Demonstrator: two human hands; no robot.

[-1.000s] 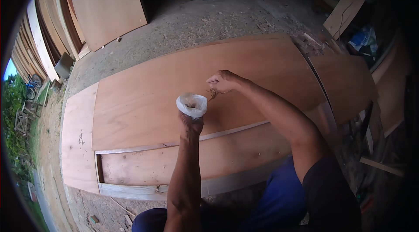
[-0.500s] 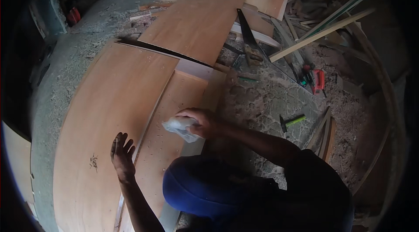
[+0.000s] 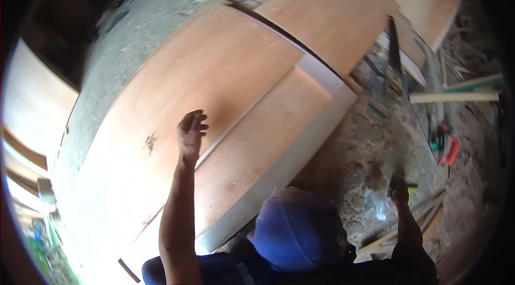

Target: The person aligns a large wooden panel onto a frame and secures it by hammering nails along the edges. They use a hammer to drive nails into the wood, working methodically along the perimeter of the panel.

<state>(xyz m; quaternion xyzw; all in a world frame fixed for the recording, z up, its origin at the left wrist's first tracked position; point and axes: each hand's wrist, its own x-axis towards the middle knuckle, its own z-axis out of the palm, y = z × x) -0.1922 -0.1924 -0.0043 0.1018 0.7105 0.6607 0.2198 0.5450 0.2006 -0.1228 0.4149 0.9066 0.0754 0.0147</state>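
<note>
The left hand (image 3: 192, 130), loosely open and empty, hovers over the broad wooden panel (image 3: 225, 54), right of scattered nails (image 3: 151, 141). Near right, a green-handled hammer (image 3: 412, 189) and plastic bag (image 3: 377, 204) sit low against the littered floor (image 3: 348, 161) beside the blurred right hand (image 3: 398, 191), its grip unclear.

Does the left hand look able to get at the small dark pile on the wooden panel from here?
Probably yes: the left hand looks open and empty, and the small dark pile lies to its left on the wooden panel, with nothing visible between them.
</note>
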